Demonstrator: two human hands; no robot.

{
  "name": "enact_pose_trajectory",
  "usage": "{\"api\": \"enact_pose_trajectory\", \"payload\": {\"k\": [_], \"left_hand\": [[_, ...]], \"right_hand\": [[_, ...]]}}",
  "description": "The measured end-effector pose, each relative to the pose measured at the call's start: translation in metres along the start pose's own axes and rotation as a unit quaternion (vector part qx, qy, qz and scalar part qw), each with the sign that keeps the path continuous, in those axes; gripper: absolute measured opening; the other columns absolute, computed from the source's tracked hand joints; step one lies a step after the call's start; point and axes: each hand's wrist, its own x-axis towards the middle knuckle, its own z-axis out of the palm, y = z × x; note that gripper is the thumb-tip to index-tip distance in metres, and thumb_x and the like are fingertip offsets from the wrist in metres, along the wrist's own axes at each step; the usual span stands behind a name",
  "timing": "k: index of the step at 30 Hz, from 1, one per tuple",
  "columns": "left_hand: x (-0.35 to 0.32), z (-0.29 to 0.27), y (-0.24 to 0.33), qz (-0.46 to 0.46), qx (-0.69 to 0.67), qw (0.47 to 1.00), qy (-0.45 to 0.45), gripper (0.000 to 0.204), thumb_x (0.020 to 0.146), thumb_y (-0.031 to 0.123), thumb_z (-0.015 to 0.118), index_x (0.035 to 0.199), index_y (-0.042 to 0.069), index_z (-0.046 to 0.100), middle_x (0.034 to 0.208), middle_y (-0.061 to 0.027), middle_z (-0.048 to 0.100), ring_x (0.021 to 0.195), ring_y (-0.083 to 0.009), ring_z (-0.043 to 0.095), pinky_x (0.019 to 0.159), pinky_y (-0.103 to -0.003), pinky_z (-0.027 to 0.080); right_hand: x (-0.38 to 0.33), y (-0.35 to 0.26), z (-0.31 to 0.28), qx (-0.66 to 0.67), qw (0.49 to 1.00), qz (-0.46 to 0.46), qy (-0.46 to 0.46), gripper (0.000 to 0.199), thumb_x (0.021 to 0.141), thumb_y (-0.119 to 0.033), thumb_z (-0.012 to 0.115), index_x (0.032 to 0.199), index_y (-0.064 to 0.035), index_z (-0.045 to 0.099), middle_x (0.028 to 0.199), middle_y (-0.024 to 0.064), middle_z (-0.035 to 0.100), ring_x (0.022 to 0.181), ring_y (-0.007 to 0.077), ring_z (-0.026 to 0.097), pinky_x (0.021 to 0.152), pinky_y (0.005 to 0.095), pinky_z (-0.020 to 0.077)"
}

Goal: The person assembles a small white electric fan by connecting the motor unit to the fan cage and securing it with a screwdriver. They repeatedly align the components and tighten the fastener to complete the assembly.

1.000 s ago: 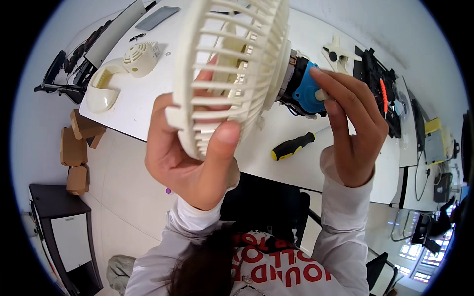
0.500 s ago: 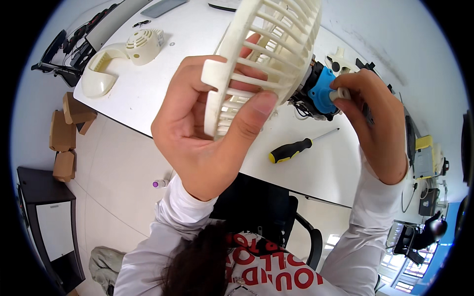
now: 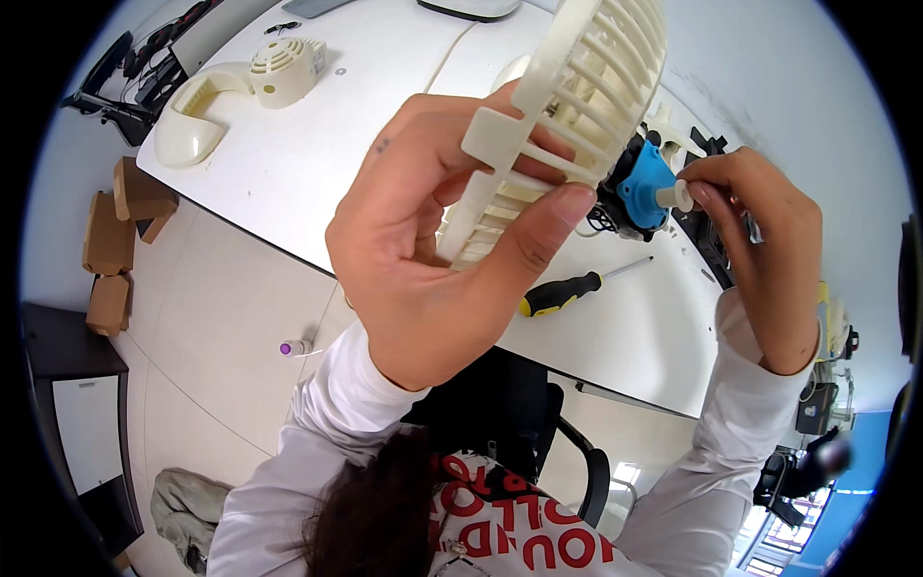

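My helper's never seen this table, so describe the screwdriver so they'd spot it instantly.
Start at the white table, then the cream fan guard held over it by the left hand. Below the guard in the view lies the screwdriver, its thin shaft pointing up and right. Its black handle with yellow patches sets it apart from that cream guard.

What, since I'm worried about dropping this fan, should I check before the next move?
1. Left hand gripping the fan cage: ok.
2. Blue housing just right of the fan cage: ok.
3. White knob sticking out of the blue housing: ok.
4. Right hand firmly holding the white knob: cannot tell; it is right at the end.
5. Wires tucked in: not ok; loops show.
6. Screwdriver lying on the table: ok.
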Motion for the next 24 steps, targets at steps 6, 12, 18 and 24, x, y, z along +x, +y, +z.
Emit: {"api": "enact_pose_trajectory", "payload": {"k": [6, 12, 18, 24], "left_hand": [[0.0, 0.002, -0.001, 0.005, -0.014, 1.0, 0.009, 0.044, 0.079, 0.012, 0.079, 0.113, -0.006, 0.059, 0.102, -0.0141, 0.067, 0.094, -0.0184, 0.064, 0.09, -0.032, 0.049], [-0.002, -0.001, -0.001, 0.008, 0.015, 1.0, -0.007, 0.045, 0.08, 0.012, 0.079, 0.115, -0.006, 0.057, 0.103, -0.0145, 0.068, 0.096, -0.0193, 0.065, 0.092, -0.032, 0.049], [0.0, 0.002, -0.001, 0.005, 0.012, 1.0, 0.012, 0.042, 0.079, 0.009, 0.078, 0.114, -0.006, 0.057, 0.103, -0.0149, 0.068, 0.096, -0.0194, 0.065, 0.091, -0.032, 0.049], [0.003, 0.004, -0.003, 0.02, 0.043, 0.999, -0.003, 0.036, 0.08, 0.003, 0.074, 0.112, -0.005, 0.057, 0.1, -0.0133, 0.068, 0.093, -0.0181, 0.064, 0.088, -0.03, 0.049]], "right_hand": [[-0.001, -0.01, -0.002, -0.061, 0.994, 0.06, -0.064, 0.015, 0.079, -0.002, 0.071, 0.091, -0.0013, 0.063, 0.076, 0.0069, 0.062, 0.067, 0.0151, 0.058, 0.06, 0.0237, 0.0442], [0.007, -0.006, 0.0, -0.044, 0.996, -0.069, -0.038, 0.023, 0.073, 0.0, 0.075, 0.092, -0.0016, 0.063, 0.08, 0.0074, 0.063, 0.071, 0.0179, 0.06, 0.062, 0.0252, 0.0456], [0.011, -0.009, -0.01, -0.015, 0.998, -0.012, -0.062, 0.018, 0.077, -0.002, 0.071, 0.093, -0.0014, 0.063, 0.085, 0.0087, 0.064, 0.07, 0.0203, 0.059, 0.063, 0.0279, 0.0471], [0.013, -0.009, -0.01, -0.096, 0.988, 0.003, -0.12, 0.017, 0.08, -0.002, 0.068, 0.096, -0.0013, 0.062, 0.086, 0.0094, 0.065, 0.071, 0.0231, 0.06, 0.065, 0.0303, 0.048]]}}
